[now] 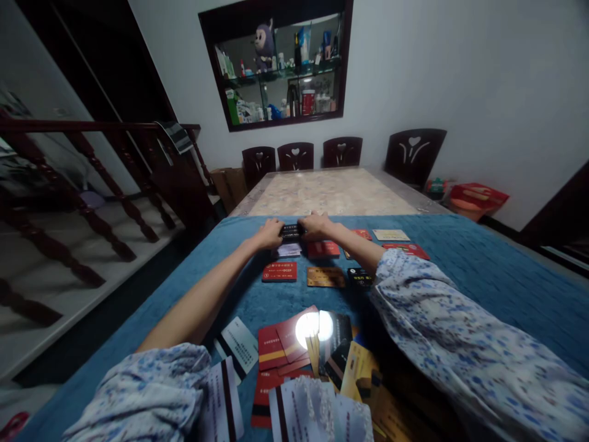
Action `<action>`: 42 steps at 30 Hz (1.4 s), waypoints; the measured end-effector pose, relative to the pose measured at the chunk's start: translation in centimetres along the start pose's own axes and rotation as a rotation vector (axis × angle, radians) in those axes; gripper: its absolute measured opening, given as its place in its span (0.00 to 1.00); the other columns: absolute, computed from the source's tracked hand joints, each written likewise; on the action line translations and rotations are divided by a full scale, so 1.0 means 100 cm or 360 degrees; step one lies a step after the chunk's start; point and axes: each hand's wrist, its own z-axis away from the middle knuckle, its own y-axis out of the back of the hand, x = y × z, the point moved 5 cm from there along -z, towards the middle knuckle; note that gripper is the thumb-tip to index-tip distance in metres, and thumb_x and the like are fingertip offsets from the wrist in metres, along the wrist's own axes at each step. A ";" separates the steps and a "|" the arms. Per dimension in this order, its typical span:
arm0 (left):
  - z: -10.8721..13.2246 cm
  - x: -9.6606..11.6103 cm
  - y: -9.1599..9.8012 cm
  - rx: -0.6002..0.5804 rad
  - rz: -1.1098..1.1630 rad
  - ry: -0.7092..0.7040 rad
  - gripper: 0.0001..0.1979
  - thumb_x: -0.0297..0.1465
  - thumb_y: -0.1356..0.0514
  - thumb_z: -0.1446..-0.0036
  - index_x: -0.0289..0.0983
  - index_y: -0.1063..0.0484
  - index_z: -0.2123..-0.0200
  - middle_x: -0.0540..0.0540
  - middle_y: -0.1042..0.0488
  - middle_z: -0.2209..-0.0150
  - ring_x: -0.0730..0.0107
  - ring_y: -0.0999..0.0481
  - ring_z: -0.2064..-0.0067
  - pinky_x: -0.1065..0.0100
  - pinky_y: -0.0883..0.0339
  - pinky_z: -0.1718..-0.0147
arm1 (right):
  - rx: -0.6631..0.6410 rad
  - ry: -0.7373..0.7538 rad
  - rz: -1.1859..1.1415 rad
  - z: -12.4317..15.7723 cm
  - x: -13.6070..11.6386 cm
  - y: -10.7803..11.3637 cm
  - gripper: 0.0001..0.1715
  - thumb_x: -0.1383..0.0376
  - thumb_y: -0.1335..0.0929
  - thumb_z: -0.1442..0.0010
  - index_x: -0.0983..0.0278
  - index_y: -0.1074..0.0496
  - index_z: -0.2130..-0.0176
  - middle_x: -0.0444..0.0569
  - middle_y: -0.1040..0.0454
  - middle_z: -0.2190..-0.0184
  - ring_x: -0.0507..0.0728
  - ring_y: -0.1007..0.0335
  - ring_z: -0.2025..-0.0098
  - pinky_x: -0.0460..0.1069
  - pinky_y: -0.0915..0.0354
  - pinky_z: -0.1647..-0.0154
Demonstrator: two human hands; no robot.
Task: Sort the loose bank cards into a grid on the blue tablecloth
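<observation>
Both arms reach out over the blue cloth (197, 282). My left hand (270, 234) has its fingers closed at the left end of a black card (291, 231). At the card's other end my right hand (315, 226) is closed on it too. Just nearer lie a whitish card (288, 250) and a red card (323, 249). A red card (280, 271), a gold card (326, 277) and a black card (359, 277) form a nearer row, the last partly covered by my right forearm. How many cards are between my hands I cannot tell.
A loose heap of red cards (271, 347), white cards (304, 408) and gold cards (361, 368) overlaps at the near edge, with glare on part of it. A cream card (391, 235) lies at the far right. Several dark chairs (342, 152) stand behind the table.
</observation>
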 end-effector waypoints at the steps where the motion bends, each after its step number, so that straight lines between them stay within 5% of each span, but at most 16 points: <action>1: -0.002 -0.001 -0.001 -0.0004 -0.0002 0.0007 0.24 0.24 0.44 0.49 0.35 0.30 0.47 0.38 0.32 0.46 0.52 0.34 0.44 0.57 0.37 0.44 | -0.0005 -0.0003 -0.0002 -0.003 0.000 -0.001 0.26 0.63 0.34 0.42 0.62 0.31 0.44 0.60 0.28 0.44 0.71 0.42 0.39 0.69 0.42 0.44; 14: -0.031 -0.015 -0.018 -0.0145 0.0090 -0.0010 0.22 0.21 0.44 0.54 0.34 0.25 0.53 0.41 0.23 0.53 0.57 0.26 0.51 0.63 0.32 0.49 | -0.0093 -0.0003 0.0056 -0.029 0.002 -0.013 0.26 0.64 0.35 0.44 0.63 0.28 0.45 0.61 0.30 0.43 0.71 0.43 0.39 0.71 0.45 0.43; 30: -0.035 -0.017 -0.021 -0.0236 0.0236 -0.0078 0.22 0.21 0.45 0.57 0.34 0.24 0.57 0.46 0.20 0.61 0.64 0.23 0.59 0.71 0.29 0.59 | -0.0177 -0.0021 0.0014 -0.034 0.006 -0.020 0.28 0.65 0.34 0.47 0.62 0.27 0.46 0.58 0.27 0.46 0.70 0.40 0.40 0.67 0.42 0.43; 42: -0.031 -0.019 -0.023 -0.0182 0.0240 -0.0019 0.33 0.21 0.45 0.56 0.33 0.33 0.42 0.40 0.26 0.44 0.59 0.27 0.44 0.66 0.34 0.45 | -0.0155 -0.0011 0.0024 -0.031 0.005 -0.019 0.29 0.65 0.34 0.48 0.63 0.29 0.46 0.59 0.26 0.47 0.69 0.40 0.41 0.65 0.39 0.44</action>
